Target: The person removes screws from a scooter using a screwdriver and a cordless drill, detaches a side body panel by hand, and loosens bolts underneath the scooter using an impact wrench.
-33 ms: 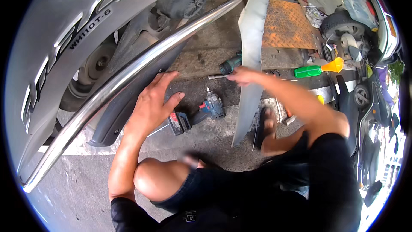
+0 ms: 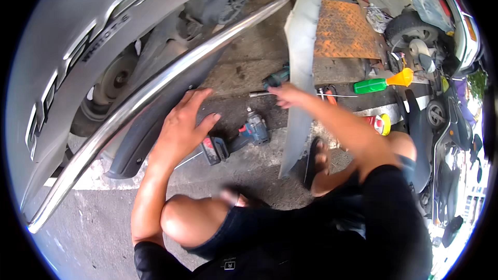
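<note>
I have my left hand (image 2: 181, 127) spread, with a silver socket tool (image 2: 258, 94) showing just left of my right hand (image 2: 286, 95), whose grip I cannot tell.

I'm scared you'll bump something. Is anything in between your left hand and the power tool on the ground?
Nothing visible. Ground shows between the left hand and the power tool, whose red-and-black end lies nearest. The pale panel is on the tool's far side, out of the way.
</note>
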`<move>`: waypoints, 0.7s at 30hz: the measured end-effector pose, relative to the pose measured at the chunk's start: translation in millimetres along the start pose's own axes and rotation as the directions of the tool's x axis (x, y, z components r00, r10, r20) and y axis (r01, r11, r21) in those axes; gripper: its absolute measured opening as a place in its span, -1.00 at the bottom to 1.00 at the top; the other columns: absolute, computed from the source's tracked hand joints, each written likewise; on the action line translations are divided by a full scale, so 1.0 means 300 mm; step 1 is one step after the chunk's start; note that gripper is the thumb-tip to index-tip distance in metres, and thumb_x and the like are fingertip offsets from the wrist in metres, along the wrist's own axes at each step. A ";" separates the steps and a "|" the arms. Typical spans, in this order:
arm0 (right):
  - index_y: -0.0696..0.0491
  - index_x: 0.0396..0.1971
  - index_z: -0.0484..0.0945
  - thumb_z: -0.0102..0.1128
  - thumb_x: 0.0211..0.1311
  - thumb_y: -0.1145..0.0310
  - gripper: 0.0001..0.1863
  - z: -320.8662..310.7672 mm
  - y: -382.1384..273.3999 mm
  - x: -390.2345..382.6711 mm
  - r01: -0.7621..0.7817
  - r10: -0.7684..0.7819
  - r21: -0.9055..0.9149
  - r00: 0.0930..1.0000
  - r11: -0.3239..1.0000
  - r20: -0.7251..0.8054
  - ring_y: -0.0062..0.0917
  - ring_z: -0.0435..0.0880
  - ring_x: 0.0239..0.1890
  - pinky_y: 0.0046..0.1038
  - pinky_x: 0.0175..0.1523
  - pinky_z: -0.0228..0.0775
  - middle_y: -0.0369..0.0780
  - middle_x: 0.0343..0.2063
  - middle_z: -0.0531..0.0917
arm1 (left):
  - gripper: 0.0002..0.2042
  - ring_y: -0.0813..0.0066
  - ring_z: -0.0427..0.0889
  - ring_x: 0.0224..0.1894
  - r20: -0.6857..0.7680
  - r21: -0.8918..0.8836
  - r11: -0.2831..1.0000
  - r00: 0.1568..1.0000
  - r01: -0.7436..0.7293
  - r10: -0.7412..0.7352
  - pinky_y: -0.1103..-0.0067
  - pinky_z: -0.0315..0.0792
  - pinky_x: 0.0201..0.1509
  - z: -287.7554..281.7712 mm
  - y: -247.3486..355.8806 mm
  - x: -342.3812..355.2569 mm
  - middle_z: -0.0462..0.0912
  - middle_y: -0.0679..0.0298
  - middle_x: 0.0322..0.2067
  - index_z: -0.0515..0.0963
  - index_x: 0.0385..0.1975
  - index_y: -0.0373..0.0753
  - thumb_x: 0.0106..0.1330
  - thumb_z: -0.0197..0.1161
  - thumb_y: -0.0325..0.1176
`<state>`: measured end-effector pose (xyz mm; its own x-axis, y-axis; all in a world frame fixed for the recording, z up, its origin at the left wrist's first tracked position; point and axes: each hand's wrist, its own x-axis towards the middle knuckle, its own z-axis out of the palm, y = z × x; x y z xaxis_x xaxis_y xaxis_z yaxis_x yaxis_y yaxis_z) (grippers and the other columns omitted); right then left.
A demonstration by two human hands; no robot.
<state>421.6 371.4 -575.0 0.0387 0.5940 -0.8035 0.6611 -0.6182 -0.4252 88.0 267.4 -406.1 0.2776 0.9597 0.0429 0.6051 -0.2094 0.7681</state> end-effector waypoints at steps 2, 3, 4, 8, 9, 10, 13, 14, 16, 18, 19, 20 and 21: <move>0.15 0.14 0.30 0.24 0.10 -0.23 -0.16 0.098 0.051 0.076 -0.002 0.127 0.577 0.976 0.817 -0.177 -0.16 0.57 -0.05 -0.02 -0.05 0.52 -0.02 -0.01 0.45 | -0.54 0.01 0.43 0.17 0.005 0.061 0.996 0.998 -0.058 0.058 0.36 0.29 0.23 0.003 0.013 -0.011 0.51 -0.01 0.05 0.45 0.07 -0.31 0.15 0.30 -0.36; 0.15 0.17 0.26 0.27 0.08 -0.23 -0.12 0.141 0.044 0.108 0.014 0.198 0.743 0.960 0.669 -0.196 -0.12 0.54 -0.02 0.01 -0.04 0.50 0.00 0.04 0.40 | -0.54 0.02 0.43 0.18 0.026 0.057 0.997 0.998 -0.059 0.057 0.37 0.29 0.23 -0.019 0.036 -0.026 0.51 0.00 0.05 0.45 0.07 -0.32 0.14 0.30 -0.35; 0.13 0.16 0.28 0.27 0.07 -0.24 -0.14 0.142 0.042 0.127 0.042 0.231 0.818 0.950 0.574 -0.211 -0.12 0.51 -0.01 0.01 -0.02 0.49 0.01 0.04 0.40 | -0.53 0.02 0.45 0.15 0.068 0.058 0.998 0.997 -0.031 0.027 0.36 0.29 0.23 -0.036 0.047 -0.045 0.50 -0.01 0.06 0.45 0.07 -0.32 0.13 0.31 -0.36; 0.08 0.11 0.36 0.27 0.07 -0.21 -0.22 0.097 -0.024 0.186 0.043 0.349 0.937 0.921 0.347 -0.171 -0.12 0.49 -0.04 -0.01 -0.03 0.49 -0.03 0.06 0.39 | -0.50 0.07 0.52 0.07 0.083 0.278 0.961 0.996 0.008 -0.033 0.36 0.34 0.18 -0.057 0.021 -0.198 0.56 -0.01 -0.03 0.43 0.10 -0.33 0.12 0.34 -0.37; 0.08 0.08 0.38 0.27 0.07 -0.19 -0.25 0.107 -0.023 0.213 0.056 0.346 0.942 0.921 0.332 -0.177 -0.13 0.48 -0.05 -0.03 -0.06 0.51 -0.05 0.07 0.39 | -0.49 0.13 0.54 0.05 0.155 0.206 0.973 0.978 0.104 -0.137 0.38 0.37 0.16 -0.066 0.020 -0.242 0.58 0.01 -0.06 0.42 0.11 -0.34 0.13 0.34 -0.36; 0.09 0.08 0.38 0.27 0.09 -0.09 -0.31 0.131 -0.026 0.201 0.068 0.345 0.941 0.920 0.332 -0.188 -0.18 0.51 -0.10 -0.06 -0.11 0.53 -0.08 0.04 0.43 | -0.48 0.19 0.57 0.03 0.232 0.134 0.968 0.943 0.210 -0.237 0.39 0.40 0.13 -0.061 0.020 -0.274 0.59 0.03 -0.08 0.41 0.12 -0.35 0.15 0.34 -0.35; 0.08 -0.17 0.49 0.27 0.03 -0.05 -0.47 0.170 0.045 0.141 0.216 0.206 0.870 0.920 0.443 -0.333 -0.38 0.55 -0.29 -0.28 -0.39 0.47 -0.17 -0.27 0.57 | -0.49 0.27 0.59 -0.02 0.254 0.008 0.948 0.917 0.317 -0.308 0.42 0.43 0.11 -0.055 0.071 -0.323 0.60 0.07 -0.09 0.40 0.14 -0.36 0.21 0.33 -0.33; 0.04 -0.22 0.48 0.27 0.01 -0.07 -0.49 0.174 0.033 0.082 0.196 0.169 0.887 0.943 0.417 -0.288 -0.43 0.56 -0.34 -0.34 -0.41 0.44 -0.21 -0.33 0.57 | -0.52 0.31 0.59 -0.02 0.260 -0.032 0.946 0.917 0.322 -0.303 0.43 0.43 0.12 -0.047 0.081 -0.322 0.61 0.10 -0.10 0.39 0.14 -0.35 0.25 0.30 -0.32; -0.02 -0.28 0.47 0.27 -0.02 -0.11 -0.52 0.171 0.019 0.011 0.156 0.068 0.936 0.980 0.317 -0.187 -0.53 0.56 -0.42 -0.41 -0.43 0.42 -0.28 -0.45 0.57 | -0.53 0.32 0.59 -0.03 0.283 -0.013 0.923 0.887 0.385 -0.366 0.43 0.44 0.11 -0.037 0.119 -0.287 0.61 0.10 -0.11 0.40 0.14 -0.34 0.27 0.29 -0.31; -0.06 -0.30 0.46 0.28 -0.01 -0.14 -0.52 0.193 -0.008 -0.029 0.038 -0.064 0.971 0.998 0.236 -0.023 -0.59 0.56 -0.51 -0.46 -0.47 0.40 -0.33 -0.52 0.57 | -0.54 0.38 0.59 -0.05 0.353 0.056 0.915 0.850 0.399 -0.392 0.46 0.46 0.06 -0.018 0.163 -0.220 0.62 0.12 -0.12 0.40 0.14 -0.32 0.31 0.24 -0.25; -0.07 -0.31 0.47 0.26 0.02 -0.15 -0.54 0.195 -0.025 -0.080 0.002 -0.195 0.994 0.981 0.109 0.019 -0.59 0.55 -0.52 -0.46 -0.49 0.39 -0.34 -0.53 0.56 | -0.54 0.38 0.59 -0.05 0.360 0.072 0.910 0.840 0.409 -0.406 0.46 0.46 0.06 -0.002 0.175 -0.171 0.62 0.12 -0.12 0.40 0.14 -0.32 0.31 0.24 -0.25; -0.08 -0.29 0.46 0.25 0.05 -0.16 -0.54 0.192 -0.014 -0.100 -0.032 -0.326 0.995 0.943 0.096 0.062 -0.60 0.55 -0.50 -0.44 -0.43 0.40 -0.35 -0.53 0.56 | -0.54 0.38 0.60 -0.06 0.390 0.182 0.900 0.812 0.395 -0.435 0.46 0.46 0.05 0.015 0.193 -0.115 0.62 0.12 -0.12 0.40 0.14 -0.32 0.32 0.23 -0.22; -0.07 -0.29 0.45 0.23 0.10 -0.14 -0.56 0.193 -0.013 -0.131 -0.071 -0.427 0.993 0.898 0.090 0.103 -0.61 0.56 -0.49 -0.44 -0.39 0.41 -0.36 -0.51 0.56 | -0.54 0.37 0.60 -0.07 0.414 0.293 0.879 0.779 0.376 -0.471 0.47 0.46 0.04 0.022 0.211 -0.061 0.62 0.11 -0.12 0.40 0.13 -0.32 0.33 0.22 -0.18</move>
<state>374.0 320.7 -565.8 -0.3251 0.7445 -0.5832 -0.6874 -0.6095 -0.3949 126.1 235.4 -362.5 0.2405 0.7686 -0.5927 0.8547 0.1218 0.5047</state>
